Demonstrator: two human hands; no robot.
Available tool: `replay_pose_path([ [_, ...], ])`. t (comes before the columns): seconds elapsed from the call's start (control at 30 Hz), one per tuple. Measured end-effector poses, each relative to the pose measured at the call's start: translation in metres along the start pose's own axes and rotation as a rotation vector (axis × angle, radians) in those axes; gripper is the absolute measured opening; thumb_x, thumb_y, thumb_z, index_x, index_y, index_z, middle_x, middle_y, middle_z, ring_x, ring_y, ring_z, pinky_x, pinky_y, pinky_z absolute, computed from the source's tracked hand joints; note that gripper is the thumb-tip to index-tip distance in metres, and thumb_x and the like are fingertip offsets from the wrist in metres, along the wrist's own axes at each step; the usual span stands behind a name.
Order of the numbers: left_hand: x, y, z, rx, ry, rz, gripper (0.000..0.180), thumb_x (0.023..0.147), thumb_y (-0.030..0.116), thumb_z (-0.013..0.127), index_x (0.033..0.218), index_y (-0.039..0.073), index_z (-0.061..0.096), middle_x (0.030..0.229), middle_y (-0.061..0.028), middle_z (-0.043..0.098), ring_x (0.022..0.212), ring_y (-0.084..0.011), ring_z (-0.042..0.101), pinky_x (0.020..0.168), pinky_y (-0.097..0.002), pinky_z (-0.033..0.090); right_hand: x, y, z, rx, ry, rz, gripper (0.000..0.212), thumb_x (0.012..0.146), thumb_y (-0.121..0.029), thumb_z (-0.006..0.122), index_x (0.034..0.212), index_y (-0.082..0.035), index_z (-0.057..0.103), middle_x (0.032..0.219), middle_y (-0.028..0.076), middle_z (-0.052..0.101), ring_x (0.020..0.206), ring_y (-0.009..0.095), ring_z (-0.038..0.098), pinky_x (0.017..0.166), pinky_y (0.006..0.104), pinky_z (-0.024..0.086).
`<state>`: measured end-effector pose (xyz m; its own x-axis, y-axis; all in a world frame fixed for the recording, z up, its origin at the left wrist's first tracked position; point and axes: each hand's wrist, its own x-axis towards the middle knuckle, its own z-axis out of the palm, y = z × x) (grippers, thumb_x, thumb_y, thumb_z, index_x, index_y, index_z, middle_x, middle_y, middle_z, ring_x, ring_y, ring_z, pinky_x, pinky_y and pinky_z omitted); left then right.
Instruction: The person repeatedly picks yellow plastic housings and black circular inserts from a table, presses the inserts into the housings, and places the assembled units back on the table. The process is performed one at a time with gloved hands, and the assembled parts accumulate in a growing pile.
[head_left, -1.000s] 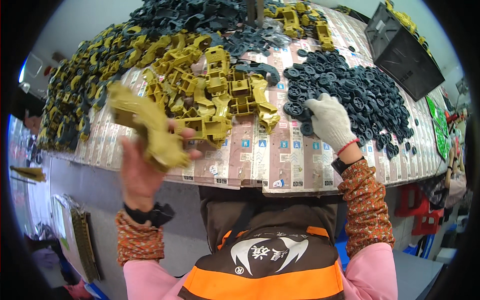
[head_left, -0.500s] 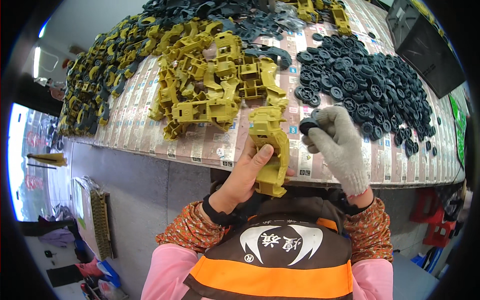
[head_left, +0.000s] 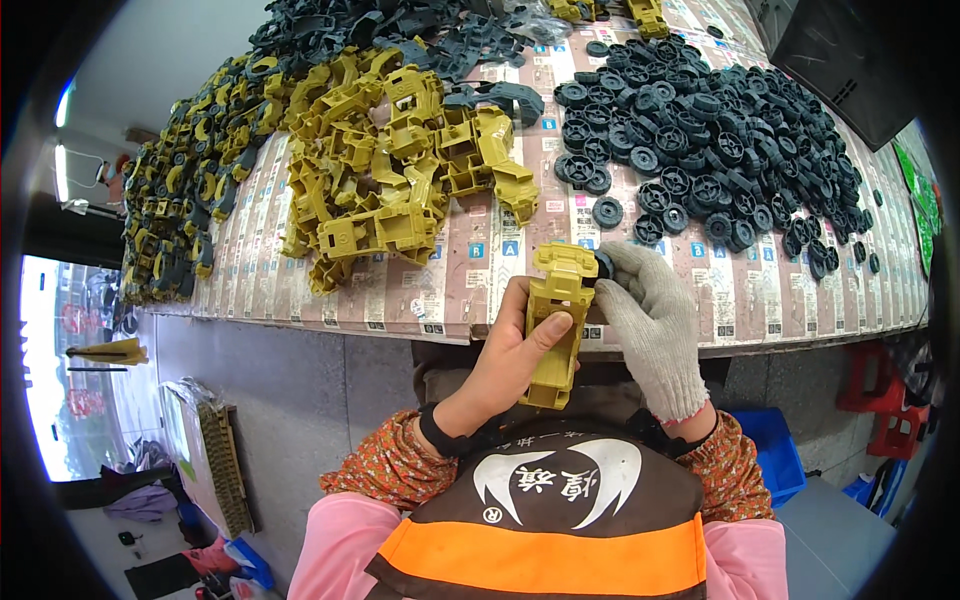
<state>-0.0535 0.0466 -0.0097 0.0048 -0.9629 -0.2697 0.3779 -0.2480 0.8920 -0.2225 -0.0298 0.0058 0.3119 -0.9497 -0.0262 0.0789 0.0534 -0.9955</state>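
My bare left hand (head_left: 498, 368) is closed around a yellow plastic toy car body (head_left: 566, 262), its thumb lying across the lower half. The body stands nearly upright in the picture, just in front of the table's near edge. On my right hand (head_left: 655, 325) is a pale knitted glove. Its thumb and fingers pinch a small dark toy wheel (head_left: 603, 266) against the upper right side of the body. The glove covers part of the wheel, so I cannot tell whether it is seated there.
A heap of dark wheels (head_left: 690, 150) covers the table's right side. Yellow car bodies (head_left: 375, 230) are piled left of centre, with dark plastic parts (head_left: 340, 40) behind. Body-and-wheel pieces (head_left: 180, 200) line the far left. A black box (head_left: 850, 70) stands back right; a blue bin (head_left: 775, 455) sits below.
My right hand has brought the wheel leftward from beside the car body to its upper side. My left hand has turned the body straighter. The whole view has shifted slightly.
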Motion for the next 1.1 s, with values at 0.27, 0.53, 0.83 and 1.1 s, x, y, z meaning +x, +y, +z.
replay_pose_path([
  [0.27,0.003,-0.017,-0.012,0.439,0.017,0.149,0.054,0.109,0.034,0.064,0.142,0.002,0.037,0.121,-0.0158,0.069,0.103,-0.0251,0.071,0.091,-0.0362,0.055,-0.013,0.006,0.0,-0.151,-0.036,-0.004,0.039,0.1,0.007,0.057,0.139,0.006,0.06,0.126,0.013,0.07,0.113,0.018,0.07,0.098,0.0314,0.057],
  [0.53,-0.001,-0.013,-0.013,0.898,-0.073,0.14,0.07,0.105,0.044,0.065,0.147,-0.004,0.036,0.121,-0.0314,0.068,0.113,-0.0498,0.067,0.091,-0.0486,0.056,-0.014,0.021,-0.009,-0.334,0.005,-0.141,0.033,0.09,0.01,0.055,0.121,0.004,0.066,0.103,0.019,0.075,0.097,0.028,0.077,0.085,0.0376,0.06],
  [0.83,0.007,-0.003,-0.009,0.914,-0.214,0.031,0.072,0.104,0.042,0.067,0.149,-0.004,0.035,0.129,-0.0321,0.064,0.115,-0.0497,0.066,0.091,-0.0501,0.055,-0.02,0.002,-0.025,-0.319,-0.04,0.055,0.033,0.085,0.008,0.051,0.113,0.005,0.068,0.093,0.019,0.074,0.088,0.029,0.078,0.081,0.0383,0.061],
  [1.1,-0.002,0.012,0.007,1.01,-0.219,0.001,0.069,0.102,0.037,0.071,0.148,-0.001,0.036,0.124,-0.0282,0.067,0.115,-0.0458,0.069,0.093,-0.0455,0.056,-0.015,-0.02,-0.028,-0.215,-0.052,0.233,0.033,0.085,0.008,0.048,0.112,0.007,0.068,0.096,0.016,0.075,0.08,0.019,0.074,0.072,0.0313,0.061],
])
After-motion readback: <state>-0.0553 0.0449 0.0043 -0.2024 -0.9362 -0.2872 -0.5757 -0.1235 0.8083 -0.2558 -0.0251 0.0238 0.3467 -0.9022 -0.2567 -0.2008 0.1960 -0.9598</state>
